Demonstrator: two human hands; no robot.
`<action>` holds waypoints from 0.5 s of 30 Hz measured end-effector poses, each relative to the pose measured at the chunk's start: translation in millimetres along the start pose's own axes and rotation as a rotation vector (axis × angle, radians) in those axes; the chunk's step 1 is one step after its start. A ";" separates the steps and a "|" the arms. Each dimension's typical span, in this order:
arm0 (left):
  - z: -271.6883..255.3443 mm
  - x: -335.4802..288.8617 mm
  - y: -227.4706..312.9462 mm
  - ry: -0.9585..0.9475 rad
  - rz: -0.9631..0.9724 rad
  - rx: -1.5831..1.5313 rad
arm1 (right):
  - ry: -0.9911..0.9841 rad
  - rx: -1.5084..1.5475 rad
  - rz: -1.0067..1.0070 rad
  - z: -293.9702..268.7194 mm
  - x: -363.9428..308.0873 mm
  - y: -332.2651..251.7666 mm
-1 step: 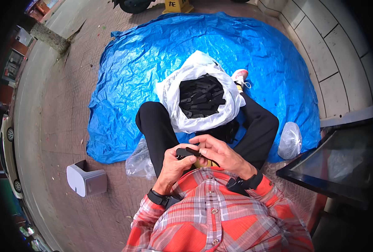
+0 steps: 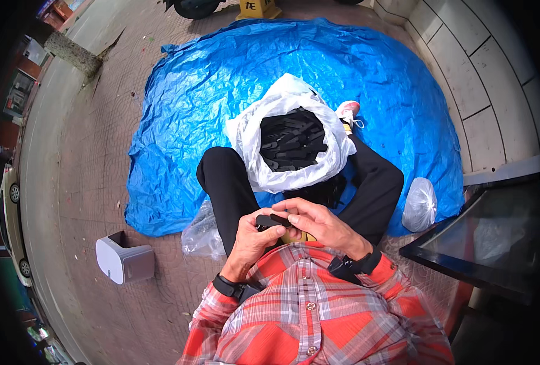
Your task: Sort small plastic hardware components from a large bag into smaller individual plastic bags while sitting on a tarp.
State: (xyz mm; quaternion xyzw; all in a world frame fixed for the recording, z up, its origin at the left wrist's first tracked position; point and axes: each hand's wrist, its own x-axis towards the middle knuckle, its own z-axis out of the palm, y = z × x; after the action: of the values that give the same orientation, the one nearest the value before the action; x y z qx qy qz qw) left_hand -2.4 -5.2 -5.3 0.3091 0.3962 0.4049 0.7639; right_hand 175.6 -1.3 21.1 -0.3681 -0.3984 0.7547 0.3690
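Over my lap, my left hand (image 2: pixel 250 238) is closed on a small flat black strip (image 2: pixel 265 221), its thumb lying along the piece. My right hand (image 2: pixel 318 224) meets it from the other side, with fingers curled over the far end of the strip. The fingers hide part of the strip, and its exact kind cannot be made out. Beyond my hands, between my legs, an opened white plastic bag (image 2: pixel 254 161) holds many similar black strips (image 2: pixel 292 140). More dark pieces (image 2: pixel 329 193) lie in the shadow beside the bag, close to my right thigh.
A crumpled blue tarp (image 2: pixel 184 103) lies under the bag. A clear plastic bag (image 2: pixel 202 234) rests by my left leg and a tied translucent bag (image 2: pixel 420 204) on the right. A white-grey box-like object (image 2: pixel 127 260) stands at left; a dark-framed glass panel (image 2: pixel 477 234) is at right.
My right fingers have shifted very slightly against the strip. Everything else stays in place.
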 end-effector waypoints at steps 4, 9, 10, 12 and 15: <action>0.2 0.1 8.4 -0.041 -0.050 0.011 | -0.062 -0.082 0.023 -1.3 2.4 -2.6; 4.7 2.1 2.1 -0.002 -0.006 0.075 | -0.011 0.081 0.089 -7.2 6.9 4.0; 10.3 0.8 1.2 0.024 0.028 0.070 | 0.017 0.149 0.111 -9.3 7.1 8.8; 15.5 1.9 0.6 0.044 0.063 0.060 | 0.019 0.249 0.173 -15.8 7.3 12.7; 16.1 2.1 -1.4 0.038 0.114 0.092 | 0.039 0.339 0.200 -16.2 5.6 11.8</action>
State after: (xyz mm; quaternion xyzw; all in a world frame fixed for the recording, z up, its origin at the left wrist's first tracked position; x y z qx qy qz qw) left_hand 12.6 -6.5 0.8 0.3584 0.4105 0.4347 0.7170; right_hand 183.7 4.0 2.6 -0.3528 -0.2198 0.8367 0.3567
